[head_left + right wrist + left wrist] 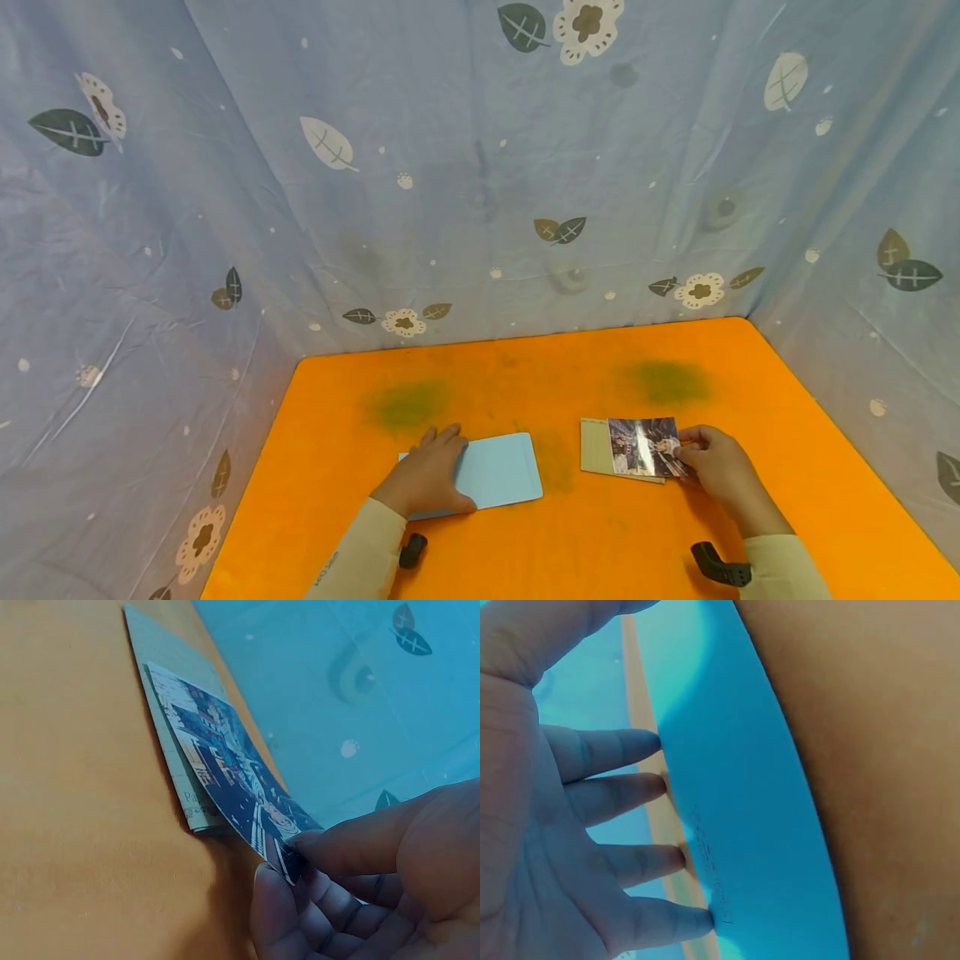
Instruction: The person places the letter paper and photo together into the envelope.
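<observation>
A light blue paper rectangle [498, 471], with a crease near its right end, lies left of centre. Over its left part rests my left hand [431, 475], thumb towards the near edge and fingers towards the far edge. The left wrist view shows those fingers straight, their tips touching the edge of the blue paper [742, 787]. With thumb and fingers my right hand [720, 471] pinches the right end of a glossy picture card [645, 446]. In the right wrist view this card [225, 754] slants over a pale green printed paper [169, 645], partly hiding it.
The orange tabletop [525, 383] has dark greenish smudges towards the back. Pale blue curtains [450, 208] with leaf and flower prints rise at the back and both sides. A black wrist mount [720, 567] sits at the right sleeve, another [412, 552] at the left.
</observation>
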A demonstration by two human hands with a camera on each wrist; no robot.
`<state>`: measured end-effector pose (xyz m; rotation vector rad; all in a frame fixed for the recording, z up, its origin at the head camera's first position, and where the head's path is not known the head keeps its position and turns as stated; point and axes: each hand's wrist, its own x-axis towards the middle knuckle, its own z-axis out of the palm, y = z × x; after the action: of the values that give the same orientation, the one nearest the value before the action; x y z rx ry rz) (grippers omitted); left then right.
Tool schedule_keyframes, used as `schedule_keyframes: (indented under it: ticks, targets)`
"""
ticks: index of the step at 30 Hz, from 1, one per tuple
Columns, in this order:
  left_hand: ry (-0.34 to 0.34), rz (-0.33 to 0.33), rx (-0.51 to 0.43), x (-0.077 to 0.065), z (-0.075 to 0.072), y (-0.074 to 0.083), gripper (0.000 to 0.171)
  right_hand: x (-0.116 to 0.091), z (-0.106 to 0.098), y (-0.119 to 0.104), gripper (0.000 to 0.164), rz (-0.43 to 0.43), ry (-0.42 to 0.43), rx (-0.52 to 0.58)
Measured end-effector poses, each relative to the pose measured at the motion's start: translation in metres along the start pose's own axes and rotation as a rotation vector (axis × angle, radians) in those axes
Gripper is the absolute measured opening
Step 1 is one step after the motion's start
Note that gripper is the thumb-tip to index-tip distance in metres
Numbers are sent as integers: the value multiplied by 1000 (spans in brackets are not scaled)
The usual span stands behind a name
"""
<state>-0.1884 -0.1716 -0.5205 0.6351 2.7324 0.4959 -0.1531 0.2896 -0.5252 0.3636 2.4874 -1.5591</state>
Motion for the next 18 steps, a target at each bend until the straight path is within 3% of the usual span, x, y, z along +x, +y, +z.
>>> schedule_keyframes:
  ticks: [3, 10, 18]
  targets:
    - [-3, 16, 15, 2, 2, -1, 101, 0, -1, 2, 37, 1, 1, 9]
    - [-4, 21, 38, 0, 4, -1, 101, -4, -2, 2, 38, -34, 15, -81]
    - [5, 28, 36, -2, 4, -1, 103, -4, 1, 0, 36, -49, -2, -74]
